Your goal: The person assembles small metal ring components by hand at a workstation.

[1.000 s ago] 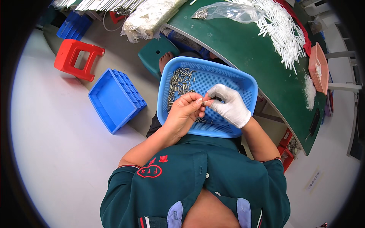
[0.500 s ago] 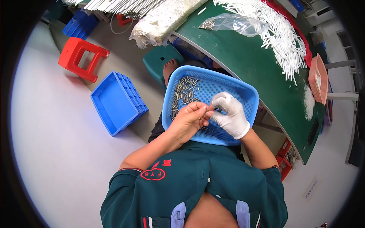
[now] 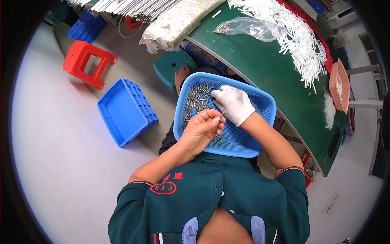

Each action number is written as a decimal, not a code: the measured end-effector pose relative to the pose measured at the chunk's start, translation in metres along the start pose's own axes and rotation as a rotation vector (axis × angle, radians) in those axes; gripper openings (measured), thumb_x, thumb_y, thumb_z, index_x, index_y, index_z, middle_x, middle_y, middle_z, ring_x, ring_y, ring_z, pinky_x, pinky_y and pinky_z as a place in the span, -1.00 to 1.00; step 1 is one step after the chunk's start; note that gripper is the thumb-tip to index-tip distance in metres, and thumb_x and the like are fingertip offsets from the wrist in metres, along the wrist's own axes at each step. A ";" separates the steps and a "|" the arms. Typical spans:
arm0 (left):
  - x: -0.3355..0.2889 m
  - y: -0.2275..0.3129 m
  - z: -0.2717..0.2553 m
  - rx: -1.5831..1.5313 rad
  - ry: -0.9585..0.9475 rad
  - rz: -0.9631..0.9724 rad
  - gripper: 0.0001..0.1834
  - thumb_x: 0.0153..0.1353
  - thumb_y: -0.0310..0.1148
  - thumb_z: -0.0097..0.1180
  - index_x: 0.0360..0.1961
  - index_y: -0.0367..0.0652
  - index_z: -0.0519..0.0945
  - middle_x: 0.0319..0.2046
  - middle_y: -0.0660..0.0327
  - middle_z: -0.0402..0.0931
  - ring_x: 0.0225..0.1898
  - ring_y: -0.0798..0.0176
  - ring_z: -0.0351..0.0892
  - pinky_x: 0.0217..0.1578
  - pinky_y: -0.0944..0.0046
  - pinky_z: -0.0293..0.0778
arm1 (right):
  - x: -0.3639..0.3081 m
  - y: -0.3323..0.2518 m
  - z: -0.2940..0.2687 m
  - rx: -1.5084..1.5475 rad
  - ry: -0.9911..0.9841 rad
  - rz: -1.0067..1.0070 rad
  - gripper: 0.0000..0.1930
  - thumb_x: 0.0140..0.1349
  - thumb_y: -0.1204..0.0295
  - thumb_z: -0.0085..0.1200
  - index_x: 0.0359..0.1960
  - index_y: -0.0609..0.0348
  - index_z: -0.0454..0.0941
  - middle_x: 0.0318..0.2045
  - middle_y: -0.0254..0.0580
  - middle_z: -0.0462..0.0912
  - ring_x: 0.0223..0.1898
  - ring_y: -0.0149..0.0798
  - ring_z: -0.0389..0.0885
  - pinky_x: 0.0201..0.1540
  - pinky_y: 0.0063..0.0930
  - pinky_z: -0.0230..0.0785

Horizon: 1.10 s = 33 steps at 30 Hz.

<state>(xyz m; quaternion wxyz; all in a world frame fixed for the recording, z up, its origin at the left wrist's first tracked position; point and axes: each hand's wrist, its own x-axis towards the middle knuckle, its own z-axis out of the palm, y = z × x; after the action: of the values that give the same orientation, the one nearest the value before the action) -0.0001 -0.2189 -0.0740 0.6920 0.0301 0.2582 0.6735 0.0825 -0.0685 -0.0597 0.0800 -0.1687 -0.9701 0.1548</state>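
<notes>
A blue perforated plastic basket [image 3: 266,106] rests on my lap. Many small metal pins [image 3: 195,99] lie loose along its left side, with a few more near its front. My bare left hand [image 3: 205,126] is over the basket, its thumb and fingers pinched on a small metal piece [image 3: 219,119] whose full shape is hidden. In a white glove, my right hand [image 3: 233,103] reaches down at the back middle of the basket, beside the pile of pins. Its fingertips point into the pins, and whether they grip one is hidden.
To the right, a green table [image 3: 260,61] carries a heap of white sticks [image 3: 298,49], a clear plastic bag [image 3: 256,29] and a pink basket [image 3: 339,86]. Stacked blue trays [image 3: 126,112] and a red stool [image 3: 87,63] stand at left. A green stool [image 3: 170,67] is beyond the basket.
My right hand has left my left hand and moved away from me, down to the pins in the basket. My left hand stays nearly where it was, still pinched.
</notes>
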 end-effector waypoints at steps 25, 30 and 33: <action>0.001 -0.001 0.002 -0.040 -0.018 0.047 -0.90 0.25 -0.47 0.01 -0.22 -0.22 0.46 -0.32 0.20 0.51 -0.32 0.38 0.46 -0.29 0.41 0.44 | -0.051 -0.024 -0.033 1.109 0.066 0.354 -0.89 0.07 0.59 0.14 -0.35 0.30 0.52 -0.36 -0.26 0.52 -0.29 -0.41 0.52 -0.17 -0.56 0.39; 0.001 -0.002 0.000 -0.025 -0.010 0.042 -0.91 0.24 -0.48 0.01 -0.24 -0.23 0.46 -0.29 0.15 0.54 -0.34 0.39 0.45 -0.30 0.41 0.44 | -0.052 -0.027 -0.036 0.985 0.127 0.259 -0.89 0.03 0.63 0.12 -0.37 0.31 0.55 -0.38 -0.18 0.51 -0.32 -0.34 0.56 -0.22 -0.53 0.44; 0.002 -0.003 -0.002 -0.009 -0.013 0.045 -0.91 0.24 -0.48 0.01 -0.24 -0.24 0.46 -0.27 0.13 0.55 -0.34 0.39 0.45 -0.31 0.41 0.43 | -0.053 -0.025 -0.036 0.914 0.122 0.247 -0.89 0.01 0.63 0.13 -0.38 0.30 0.55 -0.37 -0.20 0.51 -0.32 -0.34 0.56 -0.23 -0.53 0.43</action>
<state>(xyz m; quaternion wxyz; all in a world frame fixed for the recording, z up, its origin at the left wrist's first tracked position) 0.0018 -0.2181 -0.0777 0.6782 0.0373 0.2502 0.6899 0.1313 -0.1000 -0.0232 0.1835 -0.2392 -0.7688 0.5640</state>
